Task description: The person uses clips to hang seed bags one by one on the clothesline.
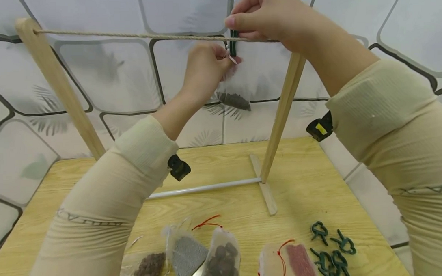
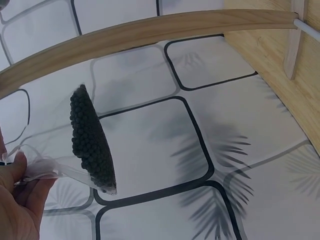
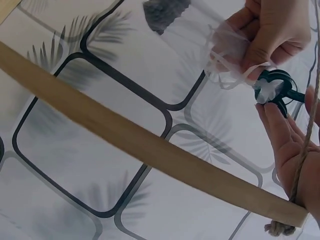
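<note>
My left hand (image 1: 203,72) pinches the gathered neck of a sheer pouch (image 2: 92,142) just below the rope. Small dark beads fill the pouch's hanging end. Up at the twine rope (image 1: 129,35), my right hand (image 1: 274,18) holds a dark green clip (image 3: 275,90) by its handles, between thumb and fingers. A white bit of the pouch or its ribbon shows within the clip's rounded jaws in the right wrist view. In the head view the clip overlaps the rope; whether it grips the rope, I cannot tell.
Wooden posts (image 1: 284,116) hold up the rope, joined below by a white rod (image 1: 204,188). On the wooden table (image 1: 307,177) lie filled pouches, including one with brown pieces (image 1: 222,260) and one with a pink block (image 1: 301,264), beside several green clips (image 1: 339,262). A patterned wall (image 1: 189,11) stands behind.
</note>
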Motion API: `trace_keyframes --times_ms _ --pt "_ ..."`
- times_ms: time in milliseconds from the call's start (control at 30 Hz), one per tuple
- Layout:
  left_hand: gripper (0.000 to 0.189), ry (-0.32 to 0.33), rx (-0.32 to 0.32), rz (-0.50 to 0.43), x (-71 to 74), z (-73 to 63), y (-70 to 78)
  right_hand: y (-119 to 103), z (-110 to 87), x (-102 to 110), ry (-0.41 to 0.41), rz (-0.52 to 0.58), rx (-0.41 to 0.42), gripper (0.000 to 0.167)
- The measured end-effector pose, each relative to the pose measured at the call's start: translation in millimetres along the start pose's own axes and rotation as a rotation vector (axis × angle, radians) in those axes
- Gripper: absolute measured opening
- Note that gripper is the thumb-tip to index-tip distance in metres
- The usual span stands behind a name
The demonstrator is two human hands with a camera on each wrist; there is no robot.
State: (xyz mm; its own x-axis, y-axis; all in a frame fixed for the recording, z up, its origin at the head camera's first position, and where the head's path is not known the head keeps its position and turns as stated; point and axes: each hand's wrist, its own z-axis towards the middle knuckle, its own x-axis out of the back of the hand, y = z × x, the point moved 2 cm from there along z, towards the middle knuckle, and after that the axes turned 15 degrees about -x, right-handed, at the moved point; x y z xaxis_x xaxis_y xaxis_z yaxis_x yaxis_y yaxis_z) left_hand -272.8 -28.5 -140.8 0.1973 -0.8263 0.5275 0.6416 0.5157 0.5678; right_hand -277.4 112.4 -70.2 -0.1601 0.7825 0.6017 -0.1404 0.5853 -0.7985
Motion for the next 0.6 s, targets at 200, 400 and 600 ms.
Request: trace_keyframes --times_ms 200,400,600 --pt "0.014 -0.002 -0.012 -0.066 0.5 -2.2 1.0 -0.1 1.6 2.7 -0.079 0.093 -0.071 0.029" --pt "0.016 -0.025 -0.035 -0.115 -1.0 -6.4 -1.1 0.7 3.9 3.3 -0.087 0.034 -0.088 0.025" --pt "0.016 -0.030 -0.041 -0.128 -3.3 -8.9 -2.3 2.1 3.7 4.6 -0.102 0.005 -0.072 0.027"
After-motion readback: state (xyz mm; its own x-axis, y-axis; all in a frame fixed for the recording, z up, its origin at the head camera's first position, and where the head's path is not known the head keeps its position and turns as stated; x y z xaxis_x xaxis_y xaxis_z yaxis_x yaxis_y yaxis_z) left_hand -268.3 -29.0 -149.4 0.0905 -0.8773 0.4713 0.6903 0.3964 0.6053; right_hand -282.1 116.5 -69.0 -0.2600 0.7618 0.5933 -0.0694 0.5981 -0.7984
